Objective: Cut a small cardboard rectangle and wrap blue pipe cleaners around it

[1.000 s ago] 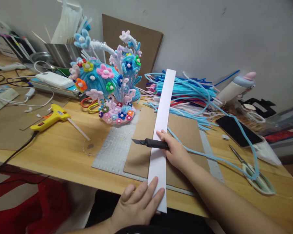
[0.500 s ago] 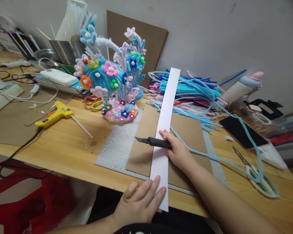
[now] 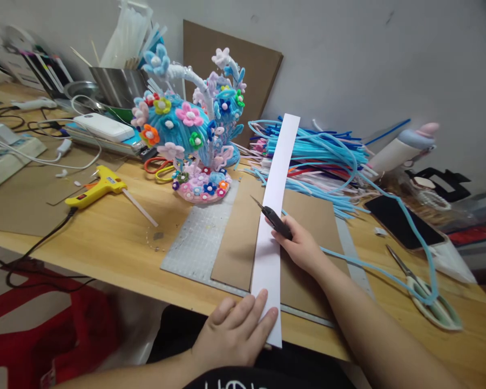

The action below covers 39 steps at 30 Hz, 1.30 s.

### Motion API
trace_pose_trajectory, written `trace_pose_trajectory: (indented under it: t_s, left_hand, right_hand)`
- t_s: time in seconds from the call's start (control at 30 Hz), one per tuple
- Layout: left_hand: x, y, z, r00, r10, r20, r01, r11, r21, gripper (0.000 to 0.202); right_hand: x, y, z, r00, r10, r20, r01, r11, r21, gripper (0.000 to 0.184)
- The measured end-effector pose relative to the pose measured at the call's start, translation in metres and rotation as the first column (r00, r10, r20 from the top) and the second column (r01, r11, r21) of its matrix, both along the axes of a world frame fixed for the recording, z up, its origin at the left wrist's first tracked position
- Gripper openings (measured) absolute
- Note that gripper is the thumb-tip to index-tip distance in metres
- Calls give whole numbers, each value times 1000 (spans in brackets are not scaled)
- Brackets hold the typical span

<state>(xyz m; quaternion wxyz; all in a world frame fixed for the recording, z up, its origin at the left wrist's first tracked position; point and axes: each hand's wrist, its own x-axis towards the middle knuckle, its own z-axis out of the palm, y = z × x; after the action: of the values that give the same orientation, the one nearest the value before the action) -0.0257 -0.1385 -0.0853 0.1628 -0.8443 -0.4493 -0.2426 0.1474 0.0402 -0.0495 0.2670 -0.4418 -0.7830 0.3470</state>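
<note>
Since half a second ago, our right hand (image 3: 302,246) has swung the black-handled utility knife (image 3: 276,221) around, so its blade points away from us and leftward rather than straight left. Beneath everything we have the pale wooden worktop (image 3: 125,254), then the grey gridded cutting mat (image 3: 198,243), then the flat brown cardboard sheet (image 3: 237,237). Across that sheet runs our long, narrow white strip (image 3: 267,265), its near end reaching past the worktop's edge. Our left hand (image 3: 235,329) holds that end, fingers on top (a bit of thumb shows beneath). Our right hand is closed around the knife's handle, over the strip's middle.
</note>
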Motion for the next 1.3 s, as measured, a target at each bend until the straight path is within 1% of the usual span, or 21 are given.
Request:
trace_pose_trajectory:
  t_s: [0.17, 0.37, 0.57, 0.67, 0.87, 0.97, 1.13, 1.3]
  left_hand:
    - [1, 0, -1, 1000, -2, 24, 1, 1000, 24, 38]
    - [0, 0, 1, 999, 2, 34, -3, 1000, 7, 37]
    - [0, 0, 4, 1000, -1, 28, 1, 1000, 2, 37]
    - [0, -1, 3, 1000, 14, 14, -14, 1000, 8, 38]
    - [1, -1, 3, 998, 35, 43, -36, 999, 5, 36]
    - [0, -2, 2, 999, 34, 23, -35, 999, 14, 37]
    - [0, 0, 3, 999, 36, 13, -37, 999, 17, 38]
    - [0, -1, 4, 999, 41, 18, -41, 999, 11, 37]
  right_hand:
    - [-1, 0, -1, 1000, -28, -6, 28, 1000, -3, 22]
    - [-1, 0, -3, 999, -37, -12, 37, 999, -4, 23]
    - [-1, -2, -1, 999, -40, 0, 40, 999, 8, 18]
    - [-1, -3, -1, 999, -34, 2, 34, 999, 10, 15]
    - [-1, -3, -1, 999, -39, 14, 38, 999, 18, 14]
    - [-1, -3, 1, 999, -44, 23, 44, 999, 18, 10]
    - [-1, -4, 3, 998, -57, 38, 56, 998, 18, 10]
    - [-1, -3, 3, 999, -38, 27, 38, 999, 17, 12]
